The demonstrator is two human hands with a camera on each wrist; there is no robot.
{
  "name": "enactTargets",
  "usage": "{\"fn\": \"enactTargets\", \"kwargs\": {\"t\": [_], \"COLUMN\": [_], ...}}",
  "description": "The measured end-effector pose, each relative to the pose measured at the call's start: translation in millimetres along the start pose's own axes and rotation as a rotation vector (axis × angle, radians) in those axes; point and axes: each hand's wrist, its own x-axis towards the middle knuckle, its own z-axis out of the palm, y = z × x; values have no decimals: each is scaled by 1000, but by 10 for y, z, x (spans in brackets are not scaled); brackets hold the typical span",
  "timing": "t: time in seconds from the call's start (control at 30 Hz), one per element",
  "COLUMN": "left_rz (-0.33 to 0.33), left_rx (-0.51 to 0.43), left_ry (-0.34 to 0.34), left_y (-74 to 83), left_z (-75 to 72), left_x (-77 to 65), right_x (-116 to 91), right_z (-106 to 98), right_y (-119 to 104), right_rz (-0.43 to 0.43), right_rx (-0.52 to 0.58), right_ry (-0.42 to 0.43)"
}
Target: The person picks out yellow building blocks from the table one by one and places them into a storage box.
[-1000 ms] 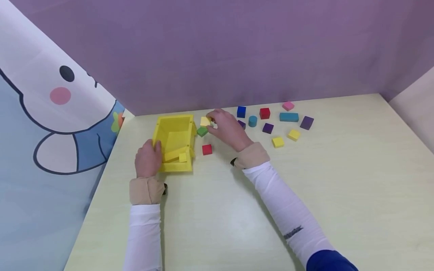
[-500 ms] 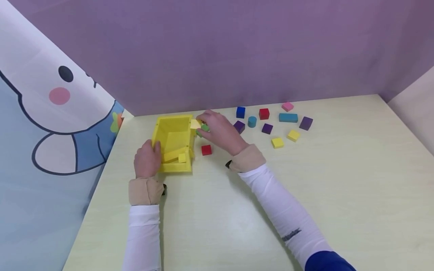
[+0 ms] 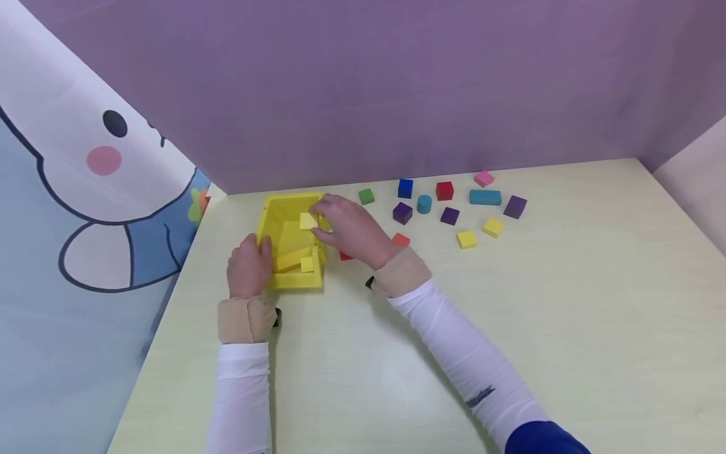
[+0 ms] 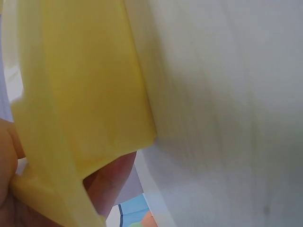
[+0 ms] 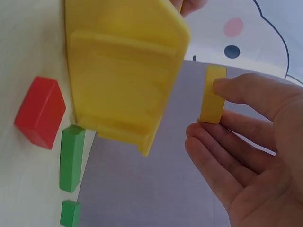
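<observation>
My left hand [image 3: 248, 265] grips the left rim of a yellow plastic bin [image 3: 292, 197], thumb on the inner side. In the left wrist view, its fingers [image 4: 111, 182] curl around the wall of the bin [image 4: 94, 85], which stands on the table. Over the bin's right side, my right hand [image 3: 354, 227] pinches a yellow block [image 3: 308, 221]. The right wrist view shows that block [image 5: 214, 97] between thumb and fingertips, above the rim. Inside the bin's near end lie a long yellow block [image 3: 290, 258] and a small yellow block [image 3: 307, 264].
Right of the bin are red blocks [image 3: 401, 239] and a green block [image 3: 366, 196]. Farther right lie several blocks, including a blue block [image 3: 405, 188], a teal cylinder [image 3: 424, 203], purple blocks [image 3: 515, 207] and yellow blocks [image 3: 467, 239]. A purple backdrop [image 3: 397, 94] borders the table's far edge.
My right hand has carried the yellow block left from beside the bin to over it. The green block and a second red block now show behind the hand. My left hand stays put.
</observation>
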Motion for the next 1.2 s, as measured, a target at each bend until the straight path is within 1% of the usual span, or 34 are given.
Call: {"fn": "enactTargets", "kwargs": {"t": [0.13, 0.27, 0.43, 0.7, 0.83, 1.03, 1.2], "left_rz": [-3, -6, -2, 14, 17, 3, -7], "left_rx": [-2, 3, 1, 2, -4, -5, -8], "left_ry": [1, 5, 7, 19, 20, 18, 19], "left_y": [5, 13, 19, -7, -8, -6, -3], "left_z": [-1, -6, -13, -1, 13, 24, 24], "left_x": [3, 2, -2, 9, 26, 29, 26], "right_x": [12, 26, 50, 112, 153, 218, 254], "right_z": [57, 135, 225, 358, 425, 543, 617], "right_y": [-41, -86, -146, -233, -270, -308, -327], "right_rz": [-55, -111, -153, -194, -202, -203, -205], "right_rx": [-37, -51, -78, -150, -147, -137, -190], "right_ry": [-7, -4, -19, -67, -82, -130, -147]}}
